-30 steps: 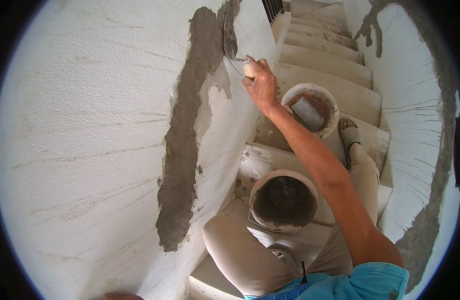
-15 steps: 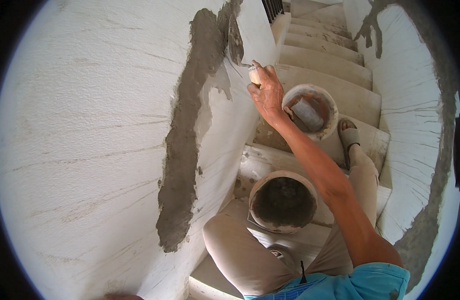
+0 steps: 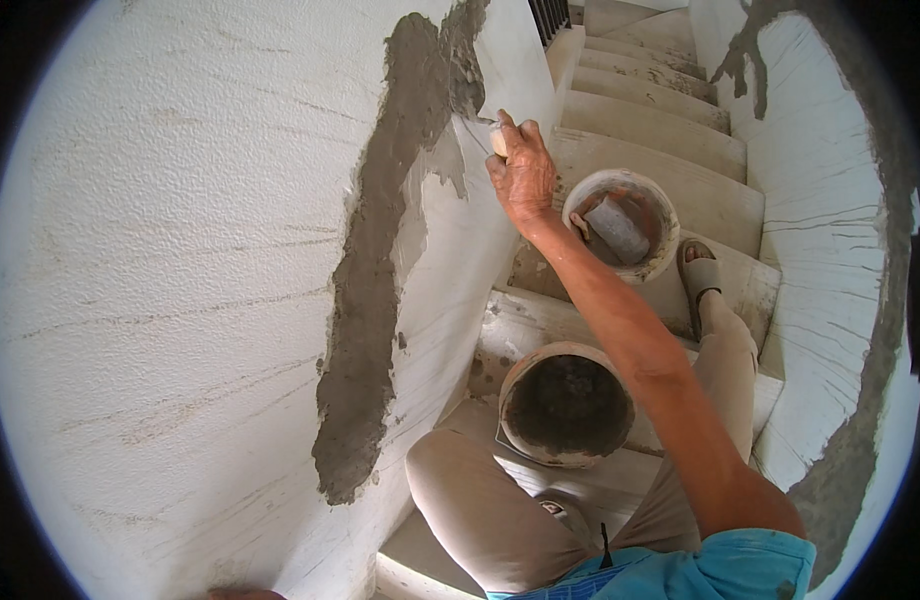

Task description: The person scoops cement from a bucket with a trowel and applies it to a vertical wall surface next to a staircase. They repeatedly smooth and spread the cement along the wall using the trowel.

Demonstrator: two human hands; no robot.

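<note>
My right hand (image 3: 526, 178) is wrapped round the pale handle of a trowel (image 3: 499, 140). The trowel's blade lies against the upper end of a long strip of wet grey mortar (image 3: 363, 290) on the white wall (image 3: 180, 220). At the lower left edge only a sliver of my left hand (image 3: 245, 594) shows, by the wall; its fingers cannot be made out. Between my knees stands a bucket (image 3: 513, 440) with dark grey mortar inside. Farther up, beside my right forearm, another bucket (image 3: 668, 205) holds a grey block-like piece and reddish-brown contents.
Pale stairs (image 3: 660, 155) climb away between two walls. My sandalled right foot (image 3: 699, 268) rests on a step beside the upper bucket. Along the right wall runs another mortar strip (image 3: 885, 290). A dark railing (image 3: 548, 18) stands at the top.
My right hand has shifted slightly left and up with the trowel. The blade now lies flatter on the mortar near the strip's top. Both buckets stay where they were.
</note>
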